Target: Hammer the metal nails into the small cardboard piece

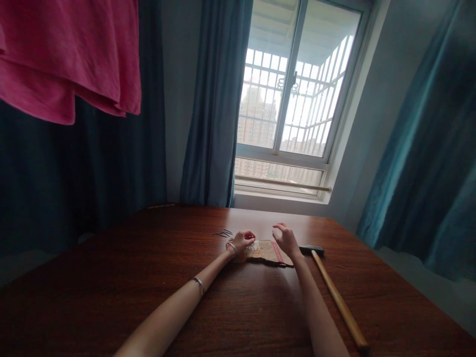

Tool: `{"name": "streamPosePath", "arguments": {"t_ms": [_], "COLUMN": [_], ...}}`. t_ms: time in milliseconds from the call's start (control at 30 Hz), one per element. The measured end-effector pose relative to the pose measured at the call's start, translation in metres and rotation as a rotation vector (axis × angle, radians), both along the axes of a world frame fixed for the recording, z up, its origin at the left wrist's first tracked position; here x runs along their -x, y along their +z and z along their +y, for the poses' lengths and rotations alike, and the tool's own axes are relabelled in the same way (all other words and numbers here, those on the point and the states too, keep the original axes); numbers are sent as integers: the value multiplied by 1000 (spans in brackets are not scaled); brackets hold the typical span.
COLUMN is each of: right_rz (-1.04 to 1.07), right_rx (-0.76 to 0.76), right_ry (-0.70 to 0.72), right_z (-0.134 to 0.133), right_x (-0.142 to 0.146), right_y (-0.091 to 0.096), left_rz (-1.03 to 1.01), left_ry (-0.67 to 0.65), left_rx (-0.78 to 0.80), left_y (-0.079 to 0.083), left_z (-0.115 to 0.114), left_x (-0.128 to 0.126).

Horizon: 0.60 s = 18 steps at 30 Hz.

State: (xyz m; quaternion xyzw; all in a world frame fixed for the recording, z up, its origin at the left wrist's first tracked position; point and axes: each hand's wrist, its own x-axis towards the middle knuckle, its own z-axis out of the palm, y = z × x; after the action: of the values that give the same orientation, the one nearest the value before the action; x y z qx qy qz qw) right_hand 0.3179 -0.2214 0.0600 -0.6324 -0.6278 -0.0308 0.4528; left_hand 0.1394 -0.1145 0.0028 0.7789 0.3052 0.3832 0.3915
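Observation:
A flat patterned piece, speckled tan with a pink band and ragged front edge, lies on the table. My left hand is at its left end, fingers curled in towards the thumb; whatever they may hold is too small to make out. Over the right end hovers my right hand, thumb and fingers apart and nothing visible between them. Several thin dark nails lie loose behind my left hand. To the right rests a hammer with a dark head and a long wooden handle pointing towards me.
The brown wooden table stretches to the wall below a barred window. Blue curtains hang at both sides. A pink cloth hangs at upper left, above the table.

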Motion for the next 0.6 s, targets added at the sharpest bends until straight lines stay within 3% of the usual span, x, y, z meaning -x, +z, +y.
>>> {"name": "streamPosePath", "arguments": {"t_ms": [67, 133, 233, 333, 433, 600], "right_rz": [-4, 19, 54, 45, -79, -224], "right_rx": [-5, 28, 120, 198, 249, 359], "right_ry": [-107, -369, -611, -788, -834, -796], "right_z": [-31, -73, -143, -196, -219, -219], "right_x": [-34, -67, -97, -94, -74, -49], "right_y": [10, 2, -39, -84, -101, -86], "left_rz": [-10, -14, -5, 4, 5, 7], "left_ry": [-1, -2, 1, 5, -2, -4], "left_rx": [11, 7, 5, 0, -11, -10], "left_y": [0, -1, -3, -3, -3, -5], "left_z": [0, 1, 2, 3, 2, 5], "left_x": [0, 0, 0, 1, 1, 1]}}
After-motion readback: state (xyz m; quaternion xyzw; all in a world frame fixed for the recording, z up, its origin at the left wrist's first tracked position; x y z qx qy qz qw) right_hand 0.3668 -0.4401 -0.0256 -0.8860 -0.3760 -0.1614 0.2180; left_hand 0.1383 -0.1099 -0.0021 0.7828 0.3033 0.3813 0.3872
